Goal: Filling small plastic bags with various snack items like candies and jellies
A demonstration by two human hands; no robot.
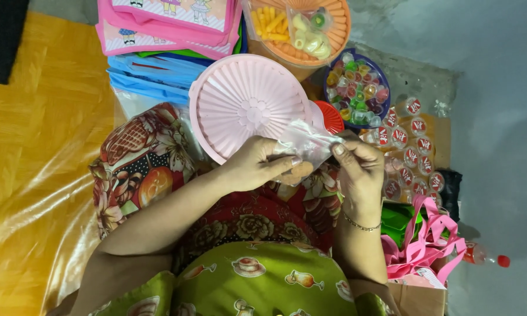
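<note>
Between the two hands, over the lap and just below the pink ribbed lid, sits a small clear plastic bag. It is thin, crinkled and glossy, and a pale brown, rounded piece shows through its lower part; what that piece is cannot be told. The left hand pinches the bag's near side between thumb and fingers, closed on the film. The right hand grips the opposite edge with narrowed fingertips, a thin bracelet at its wrist.

Judged step: the bag's mouth is being handled, either drawn open or brought together; which of the two is not clear. The next move would call for a light, even pull on both edges, since film this thin may tear or slip.

Beyond the lid stand an orange tub of yellow sticks and ring snacks and a dark bowl of small coloured jelly cups. Sealed cups with red-marked tops lie to the right, pink and blue folded bags at upper left, and pink bag handles at lower right.
</note>
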